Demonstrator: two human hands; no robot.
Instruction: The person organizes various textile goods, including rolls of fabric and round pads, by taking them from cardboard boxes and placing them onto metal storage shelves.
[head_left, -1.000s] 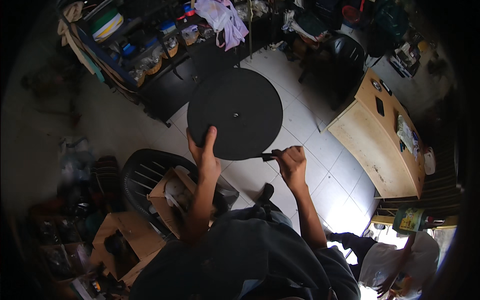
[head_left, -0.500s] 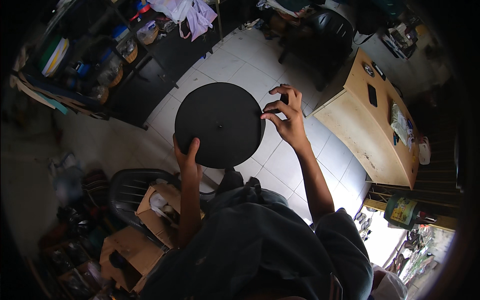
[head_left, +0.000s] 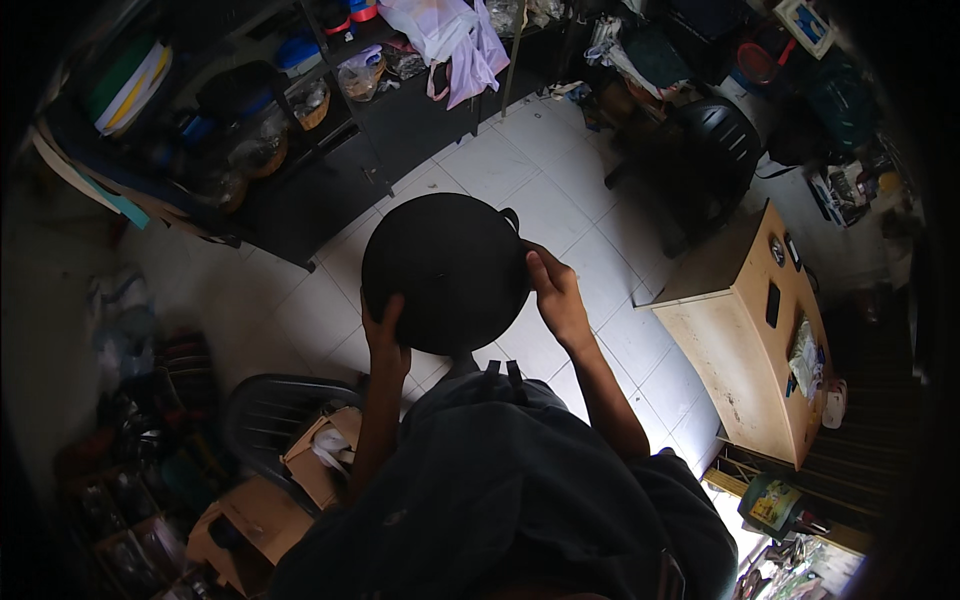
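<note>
A large round black disc (head_left: 445,235), which looks like a tightly wound roll of black strap, is held up in front of my body above the floor. A tiny mark shows at its centre, and a small loop (head_left: 512,217) of strap stands off its upper right rim. My left hand (head_left: 384,338) grips the lower left edge, thumb on the face and the other fingers mostly hidden behind. At the right edge, my right hand (head_left: 553,298) is closed on the rim, its thumb and fingers pressed together there.
A wooden desk (head_left: 690,325) with a phone on it stands to the right. Dark shelves (head_left: 300,200) with baskets and bags line the far left. A black chair (head_left: 715,150) is at the far right; another chair (head_left: 265,425) with cardboard boxes (head_left: 265,515) is near left.
My right hand has come down from its raised pinch off the rim and now grips the roll's right edge. A loop shows at the upper right rim. My view has shifted.
</note>
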